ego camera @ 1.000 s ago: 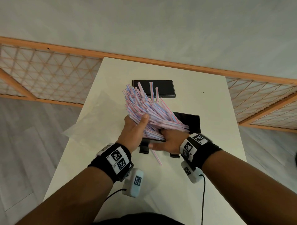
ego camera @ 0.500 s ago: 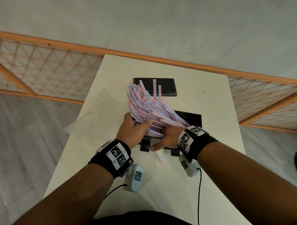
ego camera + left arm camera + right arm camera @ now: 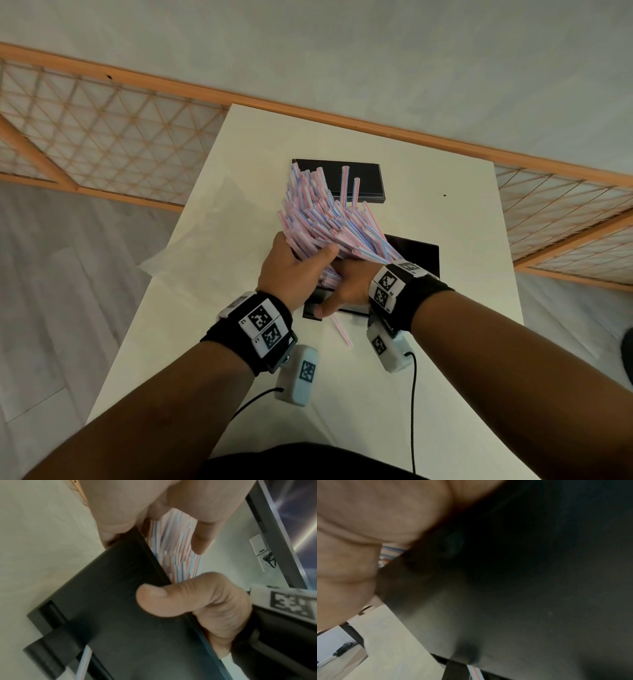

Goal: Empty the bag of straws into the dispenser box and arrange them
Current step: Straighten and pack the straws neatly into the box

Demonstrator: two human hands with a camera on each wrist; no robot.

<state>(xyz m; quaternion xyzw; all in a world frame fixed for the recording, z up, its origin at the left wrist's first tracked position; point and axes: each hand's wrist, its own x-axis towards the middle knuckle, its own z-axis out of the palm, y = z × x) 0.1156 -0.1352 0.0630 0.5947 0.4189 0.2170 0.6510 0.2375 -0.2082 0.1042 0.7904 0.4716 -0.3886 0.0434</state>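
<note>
On the white tabletop (image 3: 428, 342) stands a black box (image 3: 419, 253), with its black lid (image 3: 368, 178) lying farther back and a clear bag (image 3: 212, 236) to the left. A thick bundle of striped straws (image 3: 329, 222) leans out of the box. The left hand (image 3: 291, 270) wraps around the bundle, the right hand (image 3: 346, 287) holds the bundle's base with its thumb over the box's front edge, and one loose straw (image 3: 342, 330) lies in front of the box.

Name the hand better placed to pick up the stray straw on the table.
Right hand: the stray straw lies just below its fingers, in front of the dispenser box. The left hand has its grip on the straw bundle.
</note>
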